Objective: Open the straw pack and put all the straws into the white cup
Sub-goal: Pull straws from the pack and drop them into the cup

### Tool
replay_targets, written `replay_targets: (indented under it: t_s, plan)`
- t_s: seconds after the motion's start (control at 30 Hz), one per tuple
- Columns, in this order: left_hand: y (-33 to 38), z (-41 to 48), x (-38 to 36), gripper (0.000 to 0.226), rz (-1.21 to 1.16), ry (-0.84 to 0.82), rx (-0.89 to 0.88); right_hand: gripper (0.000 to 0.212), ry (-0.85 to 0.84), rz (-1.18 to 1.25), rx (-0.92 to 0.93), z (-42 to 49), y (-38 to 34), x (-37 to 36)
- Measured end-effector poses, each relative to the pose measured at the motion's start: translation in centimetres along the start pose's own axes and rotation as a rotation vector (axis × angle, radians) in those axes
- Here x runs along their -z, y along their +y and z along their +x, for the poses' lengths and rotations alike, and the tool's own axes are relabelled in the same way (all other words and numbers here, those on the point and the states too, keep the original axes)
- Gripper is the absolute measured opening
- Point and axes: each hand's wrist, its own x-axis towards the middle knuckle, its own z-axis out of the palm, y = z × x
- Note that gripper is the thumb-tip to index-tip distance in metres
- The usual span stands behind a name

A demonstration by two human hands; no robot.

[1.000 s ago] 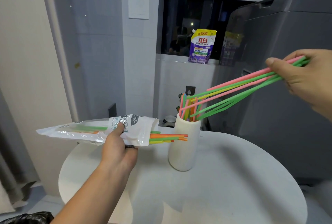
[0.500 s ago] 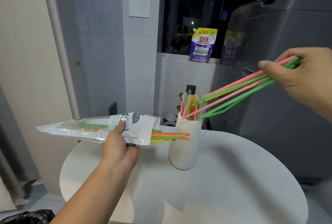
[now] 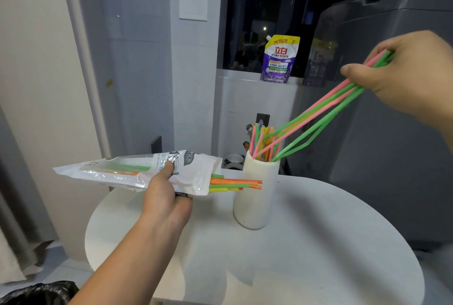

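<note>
Straw bundle [image 3: 318,111] tips lowered into white cup [image 3: 255,197] — right hand [image 3: 404,77] pinches top, axis slanting upper right; left hand [image 3: 166,201] grips straw pack [image 3: 117,170].

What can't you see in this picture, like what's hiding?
All in the head view:
Lower ends of the straws in the white cup: its wall hides them.
How many straws are in the straw pack: printed wrapper covers most.
Fingers of the left hand gripping the pack: underneath it.
Wrist of the right hand pinching the pink and green straws: cut by the right edge.
Small print on the purple pouch: too small.
</note>
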Motion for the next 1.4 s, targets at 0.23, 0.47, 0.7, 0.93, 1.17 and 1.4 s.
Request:
replay_targets:
  t_s: [0.23,0.47,0.7,0.93,1.17,1.4]
  plan:
    - [-0.2,-0.2,-0.1,0.033,0.005,-0.020,-0.002,0.039,-0.092,-0.017,0.029,0.0,-2.2,-1.3]
    - [-0.1,0.0,0.1,0.030,0.005,-0.026,0.006,0.036,-0.103,-0.057,0.136,-0.1,-3.5,-0.8]
    - [-0.2,-0.1,0.1,0.028,0.005,-0.018,0.011,0.038,-0.089,-0.071,0.172,-0.9,-3.2,-0.6]
    - [-0.2,-0.2,0.1,0.031,0.015,-0.020,0.006,0.041,-0.064,-0.058,0.055,-1.0,-2.8,-1.0]
    - [-0.3,-0.1,0.2,0.034,0.008,-0.016,-0.005,0.042,-0.093,-0.030,0.060,-0.3,-3.0,-0.3]
    - [-0.4,-0.1,0.1,0.033,0.018,-0.027,0.008,0.041,-0.217,-0.120,0.082,2.0,-4.5,-0.2]
